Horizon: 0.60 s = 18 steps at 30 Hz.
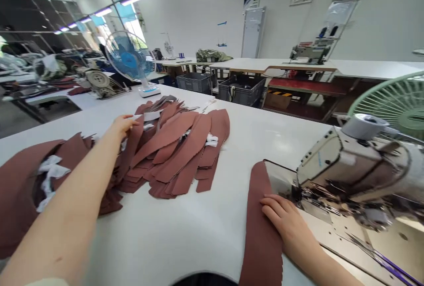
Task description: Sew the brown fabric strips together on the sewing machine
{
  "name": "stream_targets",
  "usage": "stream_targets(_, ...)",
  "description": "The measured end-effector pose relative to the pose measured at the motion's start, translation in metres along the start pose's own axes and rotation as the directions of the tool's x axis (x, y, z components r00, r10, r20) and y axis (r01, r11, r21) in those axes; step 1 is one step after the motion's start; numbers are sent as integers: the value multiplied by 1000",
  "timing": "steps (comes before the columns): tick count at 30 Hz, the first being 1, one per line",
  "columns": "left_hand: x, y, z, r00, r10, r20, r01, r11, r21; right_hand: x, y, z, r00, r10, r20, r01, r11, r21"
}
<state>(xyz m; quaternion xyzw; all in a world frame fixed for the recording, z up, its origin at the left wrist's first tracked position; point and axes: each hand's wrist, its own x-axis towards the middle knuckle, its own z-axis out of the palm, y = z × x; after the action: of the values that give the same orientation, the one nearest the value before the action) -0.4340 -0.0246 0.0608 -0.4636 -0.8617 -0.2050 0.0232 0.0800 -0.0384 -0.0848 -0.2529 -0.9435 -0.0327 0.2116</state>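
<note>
My left hand (123,123) reaches out to the pile of reddish-brown fabric pieces (180,156), its fingers closed on the top edge of one fabric piece (134,140) at the pile's left side. Its thumb is partly hidden. On the right, my right hand (281,217) lies flat, fingers stretched out, on a long curved brown fabric piece (261,233) with a notched edge. That piece lies on the white table beside the sewing machine (357,167). White strips (212,140) show among the stacked pieces.
More brown pieces with white ties (54,171) lie at the left, under my left forearm. Purple-handled scissors (380,257) rest on the machine bed. A blue fan (130,58) stands on the table's far side, and a green fan (397,100) behind the machine. Grey crates (243,89) sit beyond.
</note>
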Motion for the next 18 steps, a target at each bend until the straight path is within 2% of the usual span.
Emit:
stream_targets(2,-5,31,-7,1000,12,-17,-12,1000,-12,-9,-2,-1,1000,-21,15,21,1000,-10)
stream_targets(4,-16,66,-13,996,77,-36,-78,997,-28,-13,-6,0,998,-2,61,5,999,-38)
stream_targets(6,-33,102,-15,977,214,-19,-213,977,23,-16,-10,0,993,30,117,-24,998,-57)
stream_targets(8,-57,136,-10,929,358,89,-368,919,139,-20,-14,-1,986,48,160,-40,998,-52)
stream_targets(11,-98,175,16,821,443,360,-552,778,301,-28,-18,-10,979,61,195,-59,998,-18)
stream_targets(13,-125,192,43,727,481,490,-659,688,302,-33,-18,-17,976,56,209,-64,998,28)
stream_targets(16,-153,203,82,552,553,624,-812,528,250,-38,-15,-29,965,60,254,-99,985,143)
stream_targets(18,-160,203,100,451,602,659,-880,423,215,-39,-13,-33,958,74,278,-137,967,214)
